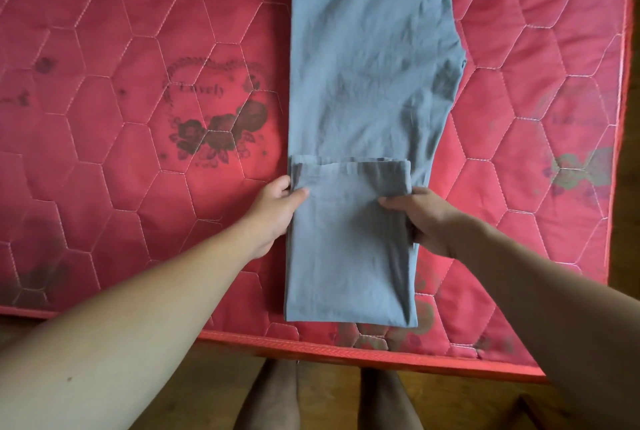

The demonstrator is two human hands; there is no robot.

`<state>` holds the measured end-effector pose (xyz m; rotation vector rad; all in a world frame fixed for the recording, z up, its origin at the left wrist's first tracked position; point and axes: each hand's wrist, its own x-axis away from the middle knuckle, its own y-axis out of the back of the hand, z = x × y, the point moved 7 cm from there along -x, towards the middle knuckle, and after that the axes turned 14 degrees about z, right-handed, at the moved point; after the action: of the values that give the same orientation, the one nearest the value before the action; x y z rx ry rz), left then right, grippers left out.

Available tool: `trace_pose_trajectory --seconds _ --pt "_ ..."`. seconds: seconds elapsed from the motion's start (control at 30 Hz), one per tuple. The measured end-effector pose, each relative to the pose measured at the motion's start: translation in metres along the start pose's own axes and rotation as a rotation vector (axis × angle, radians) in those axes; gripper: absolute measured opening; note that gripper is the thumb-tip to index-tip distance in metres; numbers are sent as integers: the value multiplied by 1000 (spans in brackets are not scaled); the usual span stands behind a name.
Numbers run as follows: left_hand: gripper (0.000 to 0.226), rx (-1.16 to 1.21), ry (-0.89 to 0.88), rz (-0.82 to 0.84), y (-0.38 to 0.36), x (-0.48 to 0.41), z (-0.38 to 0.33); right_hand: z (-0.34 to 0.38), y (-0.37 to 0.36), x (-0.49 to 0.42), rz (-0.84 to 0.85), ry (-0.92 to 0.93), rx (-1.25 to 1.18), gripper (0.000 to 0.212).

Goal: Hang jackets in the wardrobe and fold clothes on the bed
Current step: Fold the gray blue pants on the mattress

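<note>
Stitching in pale hexagons runs over the red quilted mattress (pixel 104 159), with a dark rose print at 9 o'clock of the garment. Next comes the left hand (pixel 275 211), which grips the left edge of the doubled cloth, thumb on top and fingers (pixel 283 183) curled at the edge. Between the hands lie the long grey-blue cotton trousers (pixel 374 59), flat on the bed. Their long axis runs from 12 o'clock down to 6 o'clock, straight away from the person. The near end is turned up over itself into a folded flap (pixel 349 249), whose hem lies just beyond the fingertips, toward 12 o'clock. The right hand (pixel 431 221) pinches the flap's right edge, thumb over, the other fingers tucked beneath and hidden. The hands sit level, at 9 and 3 o'clock of the flap, equally near. The unfolded length lies wholly toward 12 o'clock, so I judge the next fold must carry the flap straight up that axis, edges kept parallel.
</note>
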<state>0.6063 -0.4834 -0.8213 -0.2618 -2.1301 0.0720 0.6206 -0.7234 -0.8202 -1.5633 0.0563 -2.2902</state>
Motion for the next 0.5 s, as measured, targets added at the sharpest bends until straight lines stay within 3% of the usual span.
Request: trace_pose_trajectory --seconds 0.13,0.33,0.4,0.5 --pt "12 -105 -45 -70 2 4 -32 29 1 11 -89 153 88 10" --pt "7 -70 -267 -69 24 -16 -197 192 18 28 -147 491 -34 8" --pt "9 -88 -204 5 32 -27 -223 222 22 28 -109 474 -7 16" --pt "38 -234 121 107 37 -33 -179 186 26 12 -40 202 93 31"
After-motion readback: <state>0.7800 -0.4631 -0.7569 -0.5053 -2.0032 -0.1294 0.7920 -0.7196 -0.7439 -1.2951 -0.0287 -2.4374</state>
